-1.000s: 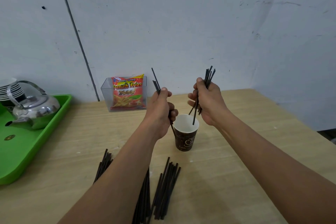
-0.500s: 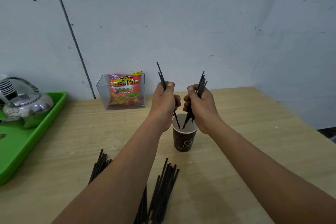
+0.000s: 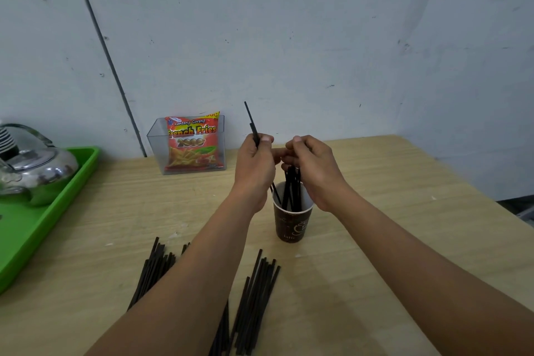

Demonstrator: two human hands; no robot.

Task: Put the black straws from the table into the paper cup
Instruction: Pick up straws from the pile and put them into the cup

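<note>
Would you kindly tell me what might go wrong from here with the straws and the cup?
The paper cup stands free, steadied by neither hand; the straw bundle gripped by the right hand could tip it when pushed in. The straws pinched by the left hand enter close to the cup's rim and might slide outside. The left forearm hangs above the loose straws and could scatter them.

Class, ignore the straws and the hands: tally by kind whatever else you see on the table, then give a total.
Paper cup: 1
Metal kettle: 1
Green tray: 1
Clear box: 1
Snack packet: 1
White stack at the left edge, kind unclear: 1
Total: 6
</note>
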